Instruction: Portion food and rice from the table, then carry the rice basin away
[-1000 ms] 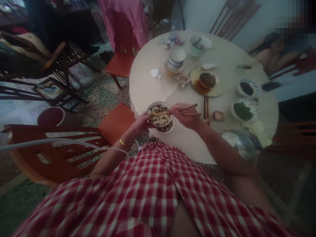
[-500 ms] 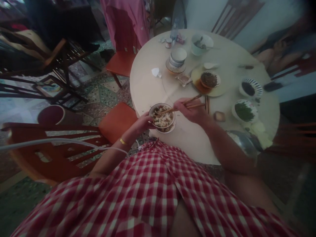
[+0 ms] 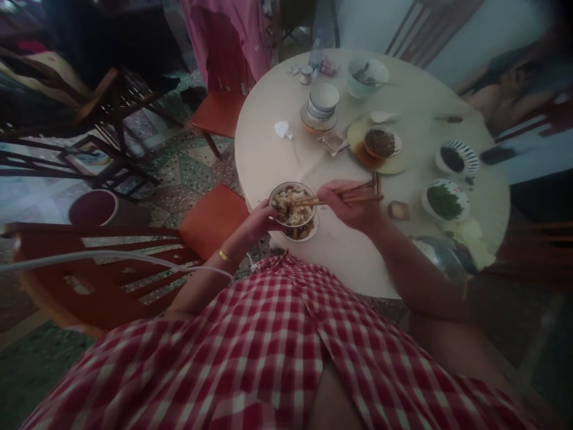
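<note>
My left hand (image 3: 263, 217) grips the left rim of a bowl (image 3: 283, 221) of rice mixed with darker bits, held up near the table's front edge. Under it, partly covered, a second bowl (image 3: 307, 233) with food shows on the table. My right hand (image 3: 347, 204) is closed round a pair of chopsticks (image 3: 310, 202), whose tips are in the rice. Past that hand, another pair of dark chopsticks (image 3: 376, 178) lies on the table.
On the round table (image 3: 264, 107) stand stacked bowls (image 3: 323, 100), a plate with a bowl of dark food (image 3: 380, 142), a bowl of greens (image 3: 443, 200) and a striped bowl (image 3: 469, 156). Wooden chairs (image 3: 215, 218) stand at left. Another person's legs (image 3: 487, 98) show at far right.
The chopsticks have swung to lie flatter, their tips still in the rice, and my right hand has shifted slightly right. My left hand keeps the bowl in nearly the same place.
</note>
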The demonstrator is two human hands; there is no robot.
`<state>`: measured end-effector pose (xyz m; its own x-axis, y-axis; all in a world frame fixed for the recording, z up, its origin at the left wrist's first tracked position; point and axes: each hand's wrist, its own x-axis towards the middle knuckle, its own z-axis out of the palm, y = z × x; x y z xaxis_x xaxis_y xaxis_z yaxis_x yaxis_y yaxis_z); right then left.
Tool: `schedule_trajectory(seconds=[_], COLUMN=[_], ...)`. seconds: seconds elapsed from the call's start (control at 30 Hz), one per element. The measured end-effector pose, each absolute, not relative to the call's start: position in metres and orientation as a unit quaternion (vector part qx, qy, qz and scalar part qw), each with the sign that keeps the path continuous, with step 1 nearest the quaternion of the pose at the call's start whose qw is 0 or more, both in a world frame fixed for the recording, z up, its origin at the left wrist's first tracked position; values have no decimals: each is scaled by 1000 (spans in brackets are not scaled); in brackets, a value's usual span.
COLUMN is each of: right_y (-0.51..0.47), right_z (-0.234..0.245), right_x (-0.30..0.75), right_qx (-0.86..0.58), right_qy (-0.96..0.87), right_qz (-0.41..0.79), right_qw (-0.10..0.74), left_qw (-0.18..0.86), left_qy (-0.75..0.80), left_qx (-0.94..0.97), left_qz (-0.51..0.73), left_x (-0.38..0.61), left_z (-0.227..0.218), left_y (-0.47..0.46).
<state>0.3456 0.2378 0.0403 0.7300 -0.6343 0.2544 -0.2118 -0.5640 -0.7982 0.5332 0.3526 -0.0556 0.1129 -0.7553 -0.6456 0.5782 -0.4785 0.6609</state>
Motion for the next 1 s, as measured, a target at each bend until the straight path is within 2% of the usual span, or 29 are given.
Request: schedule_trajectory(seconds=[0.13, 0.33, 0.53, 0.8, 1.0], right_y=[240, 241, 246, 232, 216], right_z=[51, 34, 56, 24, 42], right_x=[345, 349, 332, 317, 322], right_qx=[-834, -840, -844, -840, -829], right_qy=[257, 239, 244, 262, 278], right_qz=[-272, -265, -268, -282, -316], right_qw=[406, 408, 394, 382, 369], left_qw=[494, 500, 519, 516, 504], left_qy=[-82, -78, -81, -73, -94], left_qx=[559, 558, 556, 542, 543], left_qz=[-661, -658, -645, -659, -665], left_x=[532, 531, 533, 535, 538], left_z=[-55, -53, -53, -52, -52], left_y=[352, 352, 351, 352, 350])
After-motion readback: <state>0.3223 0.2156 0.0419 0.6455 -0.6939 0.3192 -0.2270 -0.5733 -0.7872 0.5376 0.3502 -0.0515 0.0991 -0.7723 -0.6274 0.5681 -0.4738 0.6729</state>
